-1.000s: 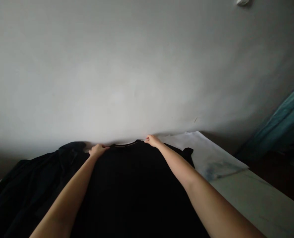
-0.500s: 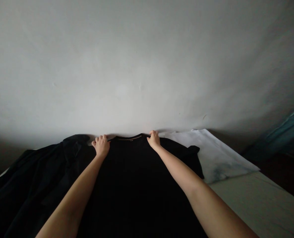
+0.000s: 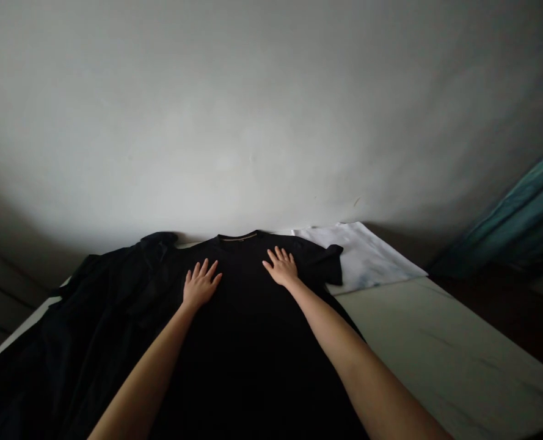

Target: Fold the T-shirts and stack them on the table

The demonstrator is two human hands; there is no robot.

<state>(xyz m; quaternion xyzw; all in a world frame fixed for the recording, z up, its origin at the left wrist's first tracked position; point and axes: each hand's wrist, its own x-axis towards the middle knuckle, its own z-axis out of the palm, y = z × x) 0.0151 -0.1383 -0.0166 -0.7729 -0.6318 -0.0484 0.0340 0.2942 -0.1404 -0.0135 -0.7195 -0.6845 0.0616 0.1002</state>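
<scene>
- The black T-shirt [image 3: 257, 330] lies spread out on the desk [image 3: 418, 330], its neckline [image 3: 237, 238] at the far end, close to the wall [image 3: 253, 122], and its body running back toward the person.
- The person's left hand [image 3: 200, 284] is palm down on the upper part of the shirt, below the neckline and toward its left shoulder; its grip is loose, with the fingers spread apart and no fabric pinched.
- The right hand [image 3: 281, 266] is also palm down on the shirt, a little farther up; its grip is likewise loose, with the fingers fanned out and nothing clamped between them.
- The hands are well apart, with a smooth stretch of black fabric between them, and both forearms reach forward over the shirt.
- On the right, a short sleeve [image 3: 328, 264] with a turned-up corner overlaps a white cloth [image 3: 376, 256] that lies on the desk near the wall.
- On the left, a rumpled dark garment [image 3: 88, 311] lies right against the shirt; where one ends and the other begins is too dark to tell.
- Blue-green fabric [image 3: 518, 205] shows beyond the desk, at far right.
</scene>
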